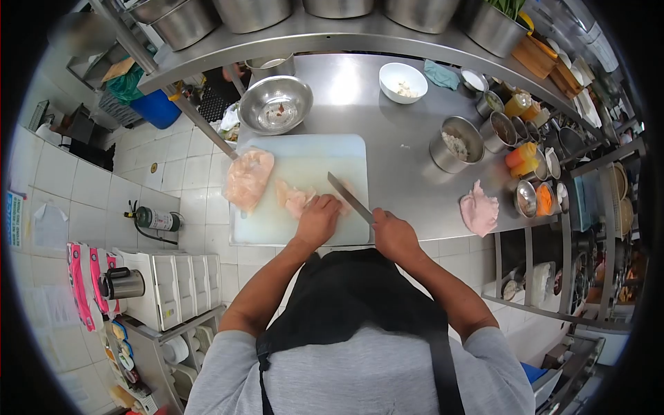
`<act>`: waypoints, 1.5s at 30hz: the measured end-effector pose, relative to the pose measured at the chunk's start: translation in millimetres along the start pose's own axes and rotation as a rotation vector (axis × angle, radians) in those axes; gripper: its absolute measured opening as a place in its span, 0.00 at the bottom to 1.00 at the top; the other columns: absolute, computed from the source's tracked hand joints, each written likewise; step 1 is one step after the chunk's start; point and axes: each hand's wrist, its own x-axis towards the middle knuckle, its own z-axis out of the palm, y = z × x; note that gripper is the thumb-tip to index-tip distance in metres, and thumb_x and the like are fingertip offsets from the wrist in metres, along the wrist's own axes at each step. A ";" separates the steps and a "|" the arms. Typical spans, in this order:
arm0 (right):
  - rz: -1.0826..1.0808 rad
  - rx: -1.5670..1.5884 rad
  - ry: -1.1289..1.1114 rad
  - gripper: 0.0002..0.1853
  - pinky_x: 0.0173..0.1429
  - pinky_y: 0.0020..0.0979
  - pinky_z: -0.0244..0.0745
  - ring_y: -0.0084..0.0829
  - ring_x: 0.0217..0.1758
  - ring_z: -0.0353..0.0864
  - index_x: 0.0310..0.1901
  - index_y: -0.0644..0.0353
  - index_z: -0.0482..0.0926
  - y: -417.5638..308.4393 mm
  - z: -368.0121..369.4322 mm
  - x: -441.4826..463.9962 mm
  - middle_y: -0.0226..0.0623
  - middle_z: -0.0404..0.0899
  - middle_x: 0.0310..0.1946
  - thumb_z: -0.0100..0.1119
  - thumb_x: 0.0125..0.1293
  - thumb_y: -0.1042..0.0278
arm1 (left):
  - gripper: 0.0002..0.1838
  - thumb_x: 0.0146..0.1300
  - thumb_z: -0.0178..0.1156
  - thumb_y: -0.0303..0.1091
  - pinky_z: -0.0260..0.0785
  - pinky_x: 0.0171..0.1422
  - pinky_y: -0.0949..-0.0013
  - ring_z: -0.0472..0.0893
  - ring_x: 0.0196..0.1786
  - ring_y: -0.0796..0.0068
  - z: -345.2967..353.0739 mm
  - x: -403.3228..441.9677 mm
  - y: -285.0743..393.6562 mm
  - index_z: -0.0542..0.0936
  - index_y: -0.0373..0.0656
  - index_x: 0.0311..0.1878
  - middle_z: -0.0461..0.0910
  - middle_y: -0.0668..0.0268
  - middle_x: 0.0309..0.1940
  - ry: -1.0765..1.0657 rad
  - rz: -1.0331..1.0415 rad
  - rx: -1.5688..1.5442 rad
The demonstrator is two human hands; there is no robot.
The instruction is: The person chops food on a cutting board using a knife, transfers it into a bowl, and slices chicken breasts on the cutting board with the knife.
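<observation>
My right hand (395, 235) is wrapped round the handle of a kitchen knife (353, 198), its blade slanting up and left over the cutting board. My left hand (320, 220) is curled, fingers pressed down on a piece of raw chicken (297, 200) and partly hiding it. A little pale meat also shows beside the blade. The white cutting board (315, 149) lies at the near left of the steel table. At its left edge rests a clear plastic bag of raw chicken (248, 180).
Beyond the board stands a steel mixing bowl (275, 105). A white bowl (403, 83) and a steel pot (456, 144) are farther right, with a pink cloth (478, 209) near the front edge. Sauce bottles (522, 159) and small containers line the right side. A steel shelf (332, 43) hangs overhead.
</observation>
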 end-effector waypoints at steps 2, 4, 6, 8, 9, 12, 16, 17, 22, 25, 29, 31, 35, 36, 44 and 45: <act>-0.005 -0.057 -0.047 0.11 0.47 0.55 0.85 0.58 0.42 0.89 0.52 0.64 0.73 -0.2 1.7 -0.7 0.54 0.84 0.43 0.59 0.72 0.73 | 0.09 0.67 0.65 0.24 0.77 0.60 0.50 0.82 0.54 0.50 1.3 3.5 3.6 0.86 0.44 0.49 0.84 0.61 0.51 -0.031 -0.005 0.044; -0.008 -0.090 -0.072 0.11 0.45 0.54 0.85 0.58 0.41 0.89 0.52 0.63 0.73 -2.6 -3.0 -4.6 0.54 0.83 0.42 0.58 0.70 0.75 | 0.11 0.66 0.64 0.24 0.77 0.61 0.50 0.80 0.54 0.49 3.0 7.1 3.6 0.86 0.44 0.51 0.84 0.61 0.52 -0.090 -0.040 0.100; -0.014 -0.097 -0.084 0.11 0.44 0.55 0.84 0.59 0.40 0.88 0.52 0.63 0.73 -5.5 -13.2 -16.4 0.53 0.82 0.42 0.57 0.70 0.77 | 0.12 0.65 0.64 0.24 0.77 0.61 0.50 0.80 0.54 0.49 3.0 9.3 0.9 0.87 0.44 0.51 0.84 0.61 0.52 -0.086 -0.028 0.107; -0.020 -0.113 -0.099 0.12 0.44 0.55 0.85 0.58 0.40 0.88 0.52 0.64 0.73 -4.5 -15.0 -20.4 0.54 0.82 0.42 0.56 0.68 0.78 | 0.13 0.65 0.64 0.24 0.77 0.61 0.50 0.80 0.55 0.50 4.1 8.8 -0.6 0.87 0.45 0.51 0.84 0.61 0.53 -0.098 -0.031 0.115; -0.021 -0.122 -0.105 0.13 0.43 0.55 0.85 0.58 0.39 0.88 0.52 0.64 0.73 -4.1 -15.5 -21.8 0.54 0.82 0.42 0.56 0.67 0.79 | 0.13 0.65 0.63 0.24 0.77 0.61 0.50 0.80 0.55 0.50 4.8 9.0 -0.7 0.88 0.45 0.51 0.84 0.61 0.53 -0.110 -0.041 0.119; -0.057 -0.172 -0.093 0.10 0.40 0.50 0.86 0.57 0.37 0.89 0.51 0.65 0.73 -1.2 -2.3 -11.3 0.54 0.82 0.41 0.53 0.70 0.76 | 0.13 0.64 0.64 0.24 0.77 0.62 0.51 0.80 0.56 0.50 5.5 9.8 -1.0 0.88 0.46 0.50 0.84 0.61 0.53 -0.095 -0.053 0.113; -0.095 -0.090 -0.012 0.10 0.42 0.52 0.87 0.57 0.38 0.89 0.52 0.66 0.73 -2.6 20.9 26.4 0.56 0.83 0.40 0.53 0.71 0.77 | 0.13 0.63 0.66 0.23 0.77 0.63 0.51 0.80 0.57 0.51 7.8 8.6 -6.5 0.88 0.46 0.50 0.84 0.62 0.53 -0.092 -0.026 0.116; -0.102 -0.095 -0.022 0.10 0.43 0.53 0.86 0.57 0.38 0.89 0.52 0.66 0.73 -5.4 20.8 37.1 0.56 0.83 0.40 0.53 0.71 0.77 | 0.13 0.63 0.65 0.23 0.77 0.63 0.52 0.81 0.57 0.52 9.0 8.2 -8.6 0.89 0.47 0.49 0.85 0.63 0.52 -0.092 -0.015 0.102; -0.134 -0.114 -0.083 0.12 0.45 0.55 0.85 0.59 0.39 0.89 0.53 0.65 0.73 -5.6 -9.0 46.7 0.54 0.84 0.40 0.55 0.69 0.78 | 0.13 0.61 0.65 0.21 0.78 0.62 0.53 0.81 0.56 0.53 8.1 1.7 -18.3 0.89 0.46 0.47 0.85 0.63 0.49 -0.034 -0.026 0.032; -0.129 -0.129 -0.108 0.11 0.44 0.54 0.86 0.57 0.39 0.90 0.52 0.65 0.73 -10.3 -28.1 16.6 0.54 0.83 0.39 0.56 0.70 0.78 | 0.11 0.63 0.66 0.22 0.77 0.62 0.53 0.81 0.56 0.53 4.4 2.7 -16.8 0.89 0.45 0.46 0.84 0.63 0.47 -0.007 -0.001 0.074; -0.090 -0.127 -0.184 0.11 0.45 0.53 0.85 0.56 0.40 0.90 0.51 0.65 0.73 -8.3 -27.3 -1.9 0.53 0.83 0.39 0.56 0.69 0.78 | 0.08 0.65 0.68 0.24 0.77 0.63 0.53 0.81 0.56 0.53 2.6 5.3 -15.9 0.90 0.45 0.46 0.85 0.64 0.46 -0.036 0.001 0.066; -0.072 -0.124 -0.203 0.11 0.45 0.54 0.85 0.57 0.41 0.90 0.52 0.64 0.73 -5.8 -22.3 1.6 0.54 0.83 0.39 0.56 0.70 0.78 | 0.08 0.65 0.69 0.24 0.76 0.65 0.52 0.81 0.56 0.53 2.3 6.6 -18.7 0.90 0.44 0.46 0.86 0.63 0.47 -0.057 -0.014 0.049; -0.066 -0.039 -0.161 0.11 0.48 0.56 0.84 0.60 0.42 0.89 0.54 0.65 0.74 -6.5 6.7 25.8 0.57 0.85 0.41 0.55 0.71 0.77 | 0.07 0.65 0.69 0.24 0.76 0.65 0.53 0.82 0.56 0.54 3.0 5.6 -23.5 0.90 0.44 0.45 0.87 0.62 0.46 -0.039 -0.001 0.021; -0.058 0.000 -0.125 0.12 0.48 0.57 0.84 0.61 0.43 0.89 0.54 0.65 0.74 -8.1 13.1 36.1 0.57 0.85 0.42 0.55 0.71 0.77 | 0.07 0.65 0.69 0.24 0.77 0.64 0.53 0.82 0.55 0.54 3.8 5.7 -24.4 0.90 0.44 0.45 0.87 0.62 0.46 -0.039 0.021 0.026; -0.081 -0.015 -0.203 0.12 0.51 0.57 0.83 0.60 0.46 0.89 0.54 0.66 0.75 -14.5 -34.8 37.5 0.56 0.88 0.40 0.54 0.70 0.78 | 0.06 0.65 0.70 0.25 0.78 0.61 0.53 0.83 0.53 0.52 1.0 -5.8 -19.6 0.88 0.42 0.44 0.86 0.61 0.45 0.026 -0.008 0.018; -0.075 -0.021 -0.210 0.12 0.52 0.57 0.83 0.60 0.47 0.89 0.54 0.66 0.75 -14.5 -36.5 27.8 0.56 0.88 0.41 0.55 0.70 0.78 | 0.06 0.65 0.70 0.25 0.78 0.61 0.53 0.83 0.53 0.52 -1.7 -4.6 -18.5 0.88 0.42 0.44 0.86 0.61 0.45 0.019 -0.003 0.031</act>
